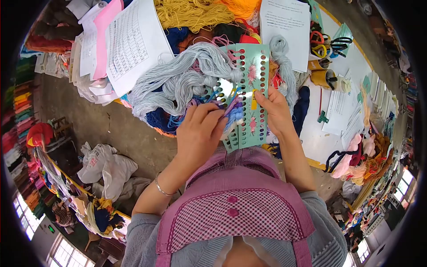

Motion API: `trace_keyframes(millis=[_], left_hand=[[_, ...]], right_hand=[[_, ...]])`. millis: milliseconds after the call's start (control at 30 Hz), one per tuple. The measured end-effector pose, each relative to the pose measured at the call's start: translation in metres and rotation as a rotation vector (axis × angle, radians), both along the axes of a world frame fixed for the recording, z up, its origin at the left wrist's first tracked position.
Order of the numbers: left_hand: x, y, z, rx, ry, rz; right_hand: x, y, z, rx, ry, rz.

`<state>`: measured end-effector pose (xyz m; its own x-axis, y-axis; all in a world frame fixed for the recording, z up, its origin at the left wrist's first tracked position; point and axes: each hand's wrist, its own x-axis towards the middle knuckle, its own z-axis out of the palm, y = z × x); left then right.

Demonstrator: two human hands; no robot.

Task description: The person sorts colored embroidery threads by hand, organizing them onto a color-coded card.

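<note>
A pale green thread card point(246, 133) with punched holes along its sides and pink flower prints stands tilted before me. My right hand point(276, 110) grips its right edge, thumb on the front by a yellow label. My left hand point(201, 129) is closed at the card's left side, its fingers on a bunch of blue and purple embroidery threads point(234, 110) looped through the holes. The fingertips are partly hidden. A second green card shows behind the left edge. Just beyond my left hand lie pale grey-blue thread hanks point(178, 80).
Printed sheets point(133, 46) lie at the table's left, another sheet point(284, 31) at the back right. Yellow yarn point(193, 15) is heaped at the back. Scissors point(340, 44) stand in holders on the right. White sacks point(106, 167) rest on the floor at left.
</note>
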<state>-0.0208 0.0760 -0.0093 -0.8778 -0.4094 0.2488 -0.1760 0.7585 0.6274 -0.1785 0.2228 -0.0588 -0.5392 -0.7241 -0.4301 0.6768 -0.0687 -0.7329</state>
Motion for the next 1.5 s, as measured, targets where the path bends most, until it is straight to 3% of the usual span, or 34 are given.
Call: trace_keyframes(millis=[200, 267, 467, 1500], left_hand=[[-0.006, -0.031, 0.001, 0.114, -0.081, 0.183], [-0.01, -0.038, -0.001, 0.115, -0.197, 0.149], [-0.016, -0.037, -0.002, 0.137, -0.221, 0.099], [0.013, -0.012, 0.011, 0.158, -0.194, 0.059]], right_hand=[[0.0, 0.002, 0.003, -0.017, 0.001, -0.004], [0.0, 0.003, 0.003, -0.023, 0.017, -0.003], [-0.001, 0.006, -0.002, -0.029, -0.012, -0.012], [0.003, 0.004, -0.009, -0.009, -0.002, -0.049]])
